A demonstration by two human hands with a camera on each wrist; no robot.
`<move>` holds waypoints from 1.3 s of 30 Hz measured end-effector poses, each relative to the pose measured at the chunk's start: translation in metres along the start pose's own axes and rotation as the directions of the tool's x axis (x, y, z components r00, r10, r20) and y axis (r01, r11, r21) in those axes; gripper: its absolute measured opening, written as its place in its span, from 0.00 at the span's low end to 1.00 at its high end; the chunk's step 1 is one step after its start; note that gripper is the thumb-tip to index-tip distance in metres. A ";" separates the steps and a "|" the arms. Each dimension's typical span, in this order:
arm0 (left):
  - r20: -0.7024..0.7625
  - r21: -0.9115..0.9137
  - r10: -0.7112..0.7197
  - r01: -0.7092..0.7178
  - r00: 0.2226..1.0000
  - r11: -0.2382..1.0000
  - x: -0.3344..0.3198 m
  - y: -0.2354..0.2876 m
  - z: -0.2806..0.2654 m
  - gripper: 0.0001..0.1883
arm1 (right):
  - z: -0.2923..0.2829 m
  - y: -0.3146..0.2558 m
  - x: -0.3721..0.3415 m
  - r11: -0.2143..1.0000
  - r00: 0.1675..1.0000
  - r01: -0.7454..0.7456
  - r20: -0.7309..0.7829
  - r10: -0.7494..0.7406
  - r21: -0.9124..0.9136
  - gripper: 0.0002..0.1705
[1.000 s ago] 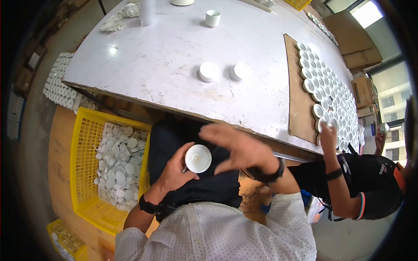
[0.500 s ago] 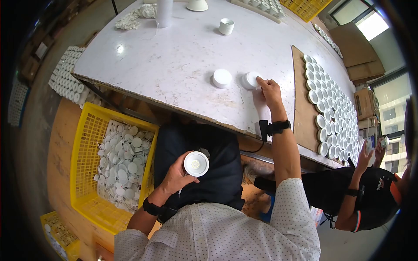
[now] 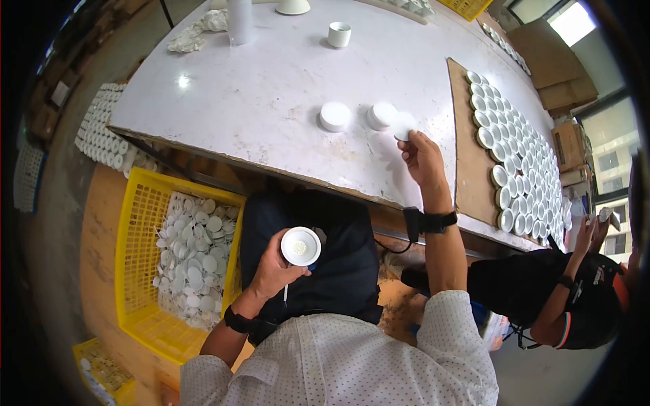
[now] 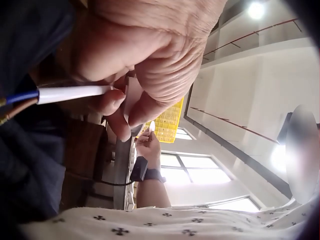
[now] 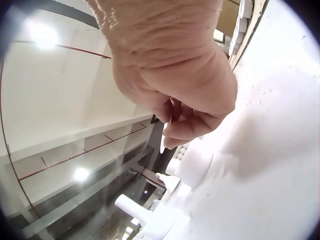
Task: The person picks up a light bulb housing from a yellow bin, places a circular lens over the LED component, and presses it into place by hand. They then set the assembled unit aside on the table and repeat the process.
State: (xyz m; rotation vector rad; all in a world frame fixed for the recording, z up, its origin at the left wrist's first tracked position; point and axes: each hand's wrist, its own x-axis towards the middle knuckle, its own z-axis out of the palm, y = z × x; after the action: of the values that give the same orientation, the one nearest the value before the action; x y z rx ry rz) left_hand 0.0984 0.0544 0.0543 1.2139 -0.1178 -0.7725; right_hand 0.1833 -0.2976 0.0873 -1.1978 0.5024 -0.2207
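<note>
My left hand point(image 3: 272, 272) holds a round white downlight point(image 3: 309, 260), its open face turned up and a yellowish LED patch in the middle. From it runs a white cable point(image 4: 75, 93) ending in a blue and a brown wire. Over the table, my right hand point(image 3: 426, 162) pinches a thin white disc point(image 3: 404, 126) at its edge between thumb and fingers. That disc is just off the right side of a stack of white discs point(image 3: 382, 115). A second stack point(image 3: 335, 116) stands to the left.
Many white rings point(image 3: 504, 145) stand in rows on cardboard point(image 3: 467, 183) at the table's right. A yellow crate point(image 3: 128, 271) of white discs with wires is at the left. Farther back are a small white cup-shaped piece point(image 3: 339, 35) and a white cylinder point(image 3: 240, 24). Another person point(image 3: 562, 298) works at the right.
My right hand reached from beside the downlight to the right-hand stack, then drew a disc off it toward the right. The left hand keeps its hold on the downlight over the lap.
</note>
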 end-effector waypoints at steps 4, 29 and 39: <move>-0.029 0.059 0.077 -0.076 0.997 0.995 0.017 0.008 0.010 0.34 | 0.019 0.002 -0.047 0.995 1.000 -0.023 0.023 0.021 0.094 0.08; -0.038 -0.048 0.091 -0.093 0.995 0.995 0.037 0.015 0.023 0.24 | 0.064 0.078 -0.146 -0.090 0.363 0.882 0.789 -0.495 -0.463 0.31; -0.213 0.011 0.151 -0.152 0.965 0.988 0.040 0.008 0.032 0.21 | 0.061 0.076 -0.149 -0.160 0.306 0.890 0.820 -0.484 -0.427 0.24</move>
State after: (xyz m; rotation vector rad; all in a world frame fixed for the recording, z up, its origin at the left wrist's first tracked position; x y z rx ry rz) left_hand 0.1171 0.0061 0.0612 1.2598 -0.0308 -0.5054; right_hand 0.0761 -0.1566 0.0716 -2.5478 -0.7486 -0.7672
